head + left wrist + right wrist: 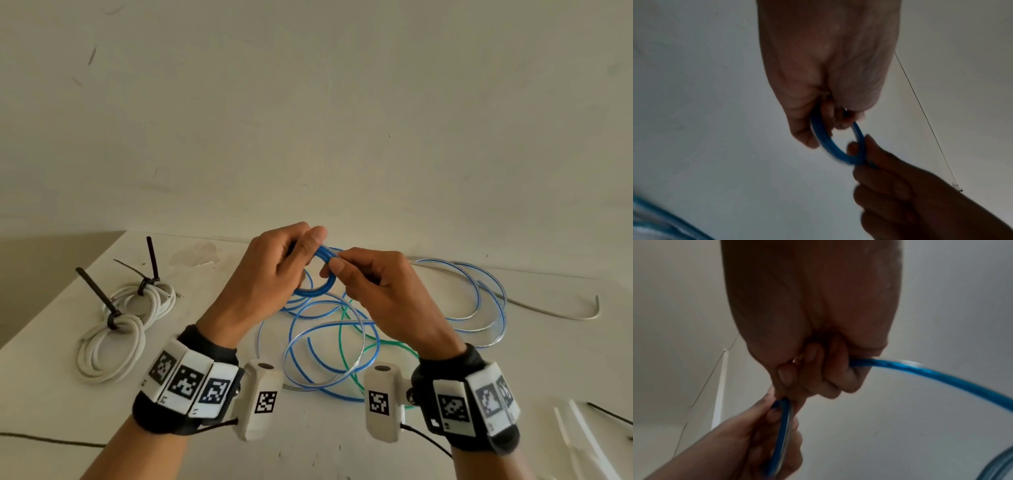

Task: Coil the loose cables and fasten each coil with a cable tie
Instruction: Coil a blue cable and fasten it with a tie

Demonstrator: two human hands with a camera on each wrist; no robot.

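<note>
Head view: left hand point(270, 270) and right hand point(380, 294) raised just above the counter point(325, 455), close together, both on one small blue coil point(317, 274). Left thumb and fingers curled round the coil's far-left side; right thumb and forefinger pinching its near-right side, other right fingers curled over the strand feeding in. Coil held roughly upright, plane facing the person, long axis running left to right between the two grips. Left wrist view: same ring point(836, 142) between both grips, edges blurred. Right wrist view: free blue strand point(931, 371) leaving the right fist and arcing off to the right.

Below and to the right, the loose blue cable point(329, 342) sprawled in wide loops, crossed by a green cable point(352, 346); more loops far right. Judged: winding step in hand, slack to come from the right, so right hand nearer the feed, left the anchor.

Far left, well apart, two white coils point(113, 342) with black ties point(96, 291) already on. Near right edge, white cable ties point(582, 431) within reach of the right hand. Wall close beyond; open room mainly near and left. Possible snag: green strand dragged along.
</note>
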